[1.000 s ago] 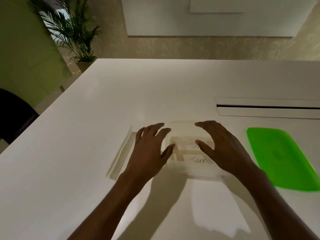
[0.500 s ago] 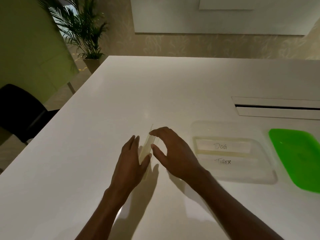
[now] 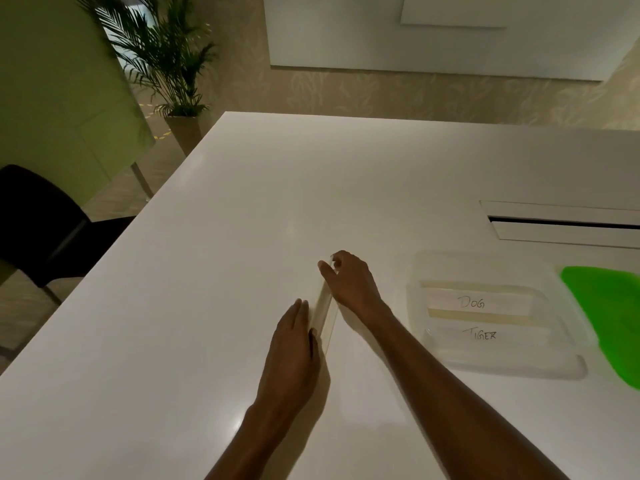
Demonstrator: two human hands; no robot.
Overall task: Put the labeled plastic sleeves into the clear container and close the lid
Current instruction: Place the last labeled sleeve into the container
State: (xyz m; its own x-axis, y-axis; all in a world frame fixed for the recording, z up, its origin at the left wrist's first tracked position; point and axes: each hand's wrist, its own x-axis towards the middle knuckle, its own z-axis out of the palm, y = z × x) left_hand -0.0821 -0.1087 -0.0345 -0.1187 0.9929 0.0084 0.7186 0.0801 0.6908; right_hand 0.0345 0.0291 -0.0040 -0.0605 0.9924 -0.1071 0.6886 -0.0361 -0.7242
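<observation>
A clear plastic sleeve [image 3: 323,308] stands on its edge on the white table [image 3: 242,237], seen nearly edge-on. My left hand [image 3: 292,348] lies flat against its left side with straight fingers. My right hand [image 3: 349,284] pinches the sleeve's far top end between thumb and fingers. To the right sits the clear container [image 3: 568,341] with two sleeves inside, labeled DOG [image 3: 471,303] and TIGER [image 3: 483,335]. The green lid [image 3: 609,317] lies on the table right of the container.
A cable slot [image 3: 564,225] is cut into the table behind the container. A black chair [image 3: 38,223] stands off the table's left edge, with a potted palm [image 3: 166,64] farther back by the wall.
Both hands left the container and went left to the loose sleeve. It was tipped up on its edge, and the right hand has since shifted to its far end.
</observation>
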